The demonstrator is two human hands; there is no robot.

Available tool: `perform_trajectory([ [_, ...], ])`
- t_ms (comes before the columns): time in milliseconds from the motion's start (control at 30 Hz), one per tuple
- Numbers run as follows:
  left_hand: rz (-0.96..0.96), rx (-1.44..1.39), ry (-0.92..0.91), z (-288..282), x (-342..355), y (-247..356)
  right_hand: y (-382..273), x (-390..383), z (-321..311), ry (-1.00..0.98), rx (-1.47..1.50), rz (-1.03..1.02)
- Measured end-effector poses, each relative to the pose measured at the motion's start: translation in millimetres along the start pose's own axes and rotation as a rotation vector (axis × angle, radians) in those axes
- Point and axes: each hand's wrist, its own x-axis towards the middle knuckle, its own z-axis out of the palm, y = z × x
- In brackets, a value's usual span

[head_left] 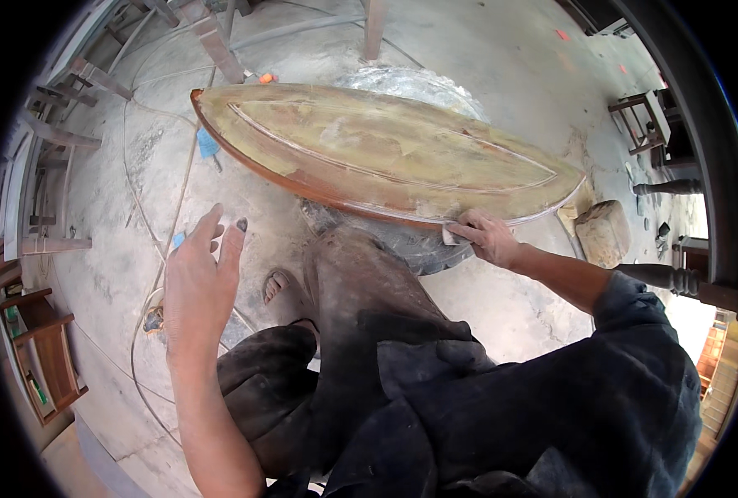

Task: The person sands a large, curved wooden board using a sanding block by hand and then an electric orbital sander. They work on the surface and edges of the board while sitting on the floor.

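A long boat-shaped wooden panel [361,141], pointed at both ends, lies across the space before me. Its face is a dusty yellow-green with a narrow inlaid outline, and its near edge shows reddish-brown wood. At the near edge, right of the middle, my right hand [487,238] is closed on a small pale piece of sandpaper [449,236] and presses it to the rim. My left hand [199,270] is raised in the air, off the panel, fingers apart and holding nothing; its thumb tip looks dark.
A dark rounded support [427,249], perhaps a tyre, sits under the panel. To the right stands a brown stone-like block [603,232]. Cables [128,153] run over the dusty floor on the left. Wooden frames [211,41] stand behind, and a blue scrap [208,143] lies by the left tip.
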Motion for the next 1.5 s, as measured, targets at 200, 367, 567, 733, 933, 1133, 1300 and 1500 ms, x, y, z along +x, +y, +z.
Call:
perform_trajectory([
  [200,-0.017,-0.025,-0.016,3,-2,-4,-46,61,23,0.031,0.052,0.031],
  [367,-0.034,0.02,0.059,0,-11,-19,-33,49,18,0.037,0.019,-0.007],
  [567,-0.132,0.027,-0.047,2,-3,-34,-77,120,36,0.144,0.072,0.002],
  [733,-0.105,0.001,0.016,-6,-5,-32,-44,72,28,0.131,0.028,0.003],
  [933,-0.087,-0.025,-0.044,0,-6,-21,-92,148,43,0.169,0.033,0.034],
  [1133,-0.104,0.002,0.001,-7,-4,-22,-70,116,39,0.165,0.046,0.039],
  [1300,-0.082,-0.013,-0.043,-2,-2,-16,-81,131,38,0.139,0.032,-0.017],
  [1500,-0.097,-0.008,-0.014,-10,0,-20,-50,67,15,0.043,-0.025,0.014],
])
